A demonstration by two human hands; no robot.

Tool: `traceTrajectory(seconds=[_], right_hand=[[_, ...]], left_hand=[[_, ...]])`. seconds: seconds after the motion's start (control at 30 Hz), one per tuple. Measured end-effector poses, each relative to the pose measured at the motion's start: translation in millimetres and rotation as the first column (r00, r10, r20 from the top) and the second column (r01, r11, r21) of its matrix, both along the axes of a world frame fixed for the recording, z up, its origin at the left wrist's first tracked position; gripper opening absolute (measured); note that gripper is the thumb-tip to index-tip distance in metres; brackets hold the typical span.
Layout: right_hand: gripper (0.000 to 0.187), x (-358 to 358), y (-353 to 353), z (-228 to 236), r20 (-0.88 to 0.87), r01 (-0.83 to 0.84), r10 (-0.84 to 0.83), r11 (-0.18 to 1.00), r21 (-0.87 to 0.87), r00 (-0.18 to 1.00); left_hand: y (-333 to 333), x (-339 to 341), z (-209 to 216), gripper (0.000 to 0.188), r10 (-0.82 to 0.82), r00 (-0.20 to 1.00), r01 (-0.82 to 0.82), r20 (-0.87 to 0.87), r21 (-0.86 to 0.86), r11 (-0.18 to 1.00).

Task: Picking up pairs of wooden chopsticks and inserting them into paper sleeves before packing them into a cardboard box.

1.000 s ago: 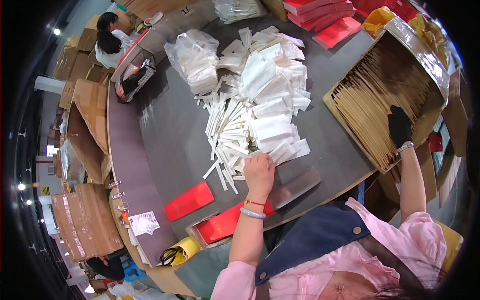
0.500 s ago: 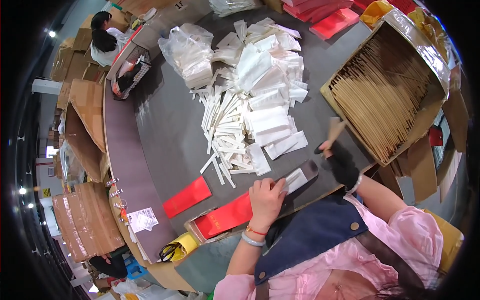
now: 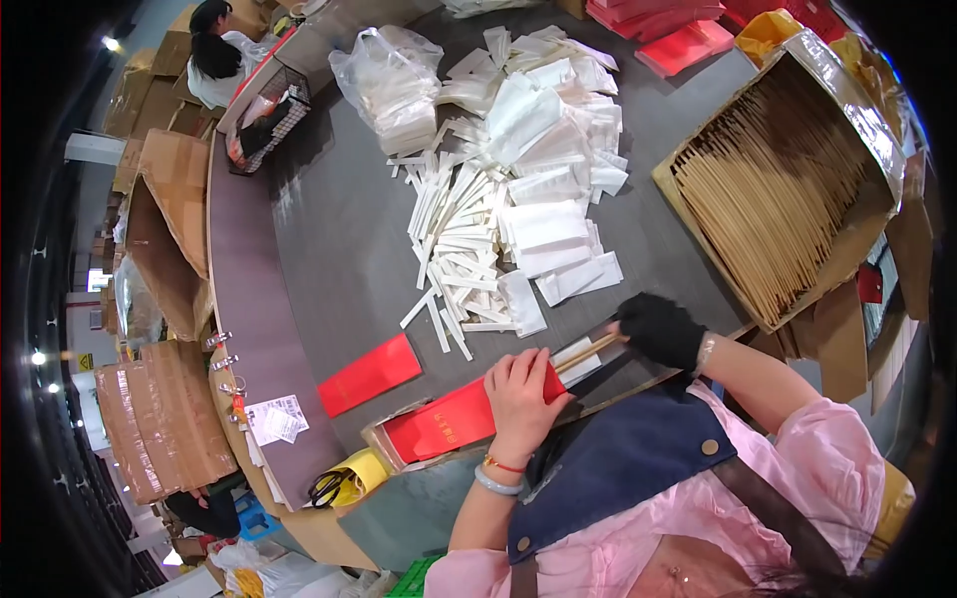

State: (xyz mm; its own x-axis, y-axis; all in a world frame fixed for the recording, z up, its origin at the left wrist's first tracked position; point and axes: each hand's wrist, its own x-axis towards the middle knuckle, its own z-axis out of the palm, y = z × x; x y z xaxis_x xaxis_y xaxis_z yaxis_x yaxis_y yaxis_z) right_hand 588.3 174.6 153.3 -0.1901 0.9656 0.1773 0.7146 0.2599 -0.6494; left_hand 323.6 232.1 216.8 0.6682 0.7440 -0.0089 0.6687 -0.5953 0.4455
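Observation:
My left hand (image 3: 520, 391) is bare and grips a long red paper sleeve (image 3: 449, 421) at its open end, near the table's front edge. My right hand (image 3: 658, 331), in a black glove, holds wooden chopsticks (image 3: 586, 352) whose tips sit at the mouth of the red sleeve, together with a white paper piece. A heap of white paper sleeves and packets (image 3: 518, 199) lies on the grey table (image 3: 329, 229) just beyond my hands. To the right stands a big cardboard box of wooden chopsticks (image 3: 778, 189).
A second red sleeve (image 3: 369, 374) lies flat to the left. A clear bag of white packets (image 3: 394, 85) and stacked red sleeves (image 3: 668, 25) sit at the far side. Scissors (image 3: 329, 486) lie at the lower left. Another person (image 3: 214, 55) works among cardboard cartons (image 3: 164, 199).
My left hand left the white heap and took hold of the red sleeve at the front edge. My right hand came from the chopstick box with chopsticks to the sleeve's mouth.

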Motion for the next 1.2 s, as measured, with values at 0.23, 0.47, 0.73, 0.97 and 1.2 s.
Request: traceTrajectory(seconds=[0.23, 0.47, 0.73, 0.97, 1.2], right_hand=[[0.019, -72.3, 10.8, 9.5, -0.337, -0.042, 0.004, 0.993, -0.108, 0.942], [0.024, -63.8, -3.4, -14.9, -0.442, 0.168, -0.306, 0.931, -0.323, 0.843], [0.066, -45.0, 17.5, 48.4, 0.201, 0.027, -0.037, 0.998, 0.05, 0.979], [0.062, 3.1, 13.2, 81.1, 0.313, 0.108, -0.097, 0.994, -0.019, 0.945], [0.066, -13.9, 8.9, 86.5, 0.356, 0.119, -0.077, 0.988, -0.097, 0.931]], left_hand=[[3.1, 12.0, -11.9, 0.07, -0.016, 1.0, 0.016, 0.018, 0.026, 1.0], [2.2, 15.8, -12.7, 0.068, -0.022, 0.999, 0.02, 0.038, 0.054, 0.998], [15.3, 11.3, 6.4, 0.05, -0.229, 0.969, 0.236, -0.091, 0.085, 0.968], [79.3, -41.3, 45.9, 0.014, -0.198, 0.98, 0.197, -0.006, 0.098, 0.975], [13.1, -25.3, -7.1, 0.072, 0.422, 0.898, -0.407, -0.122, 0.128, 0.904]])
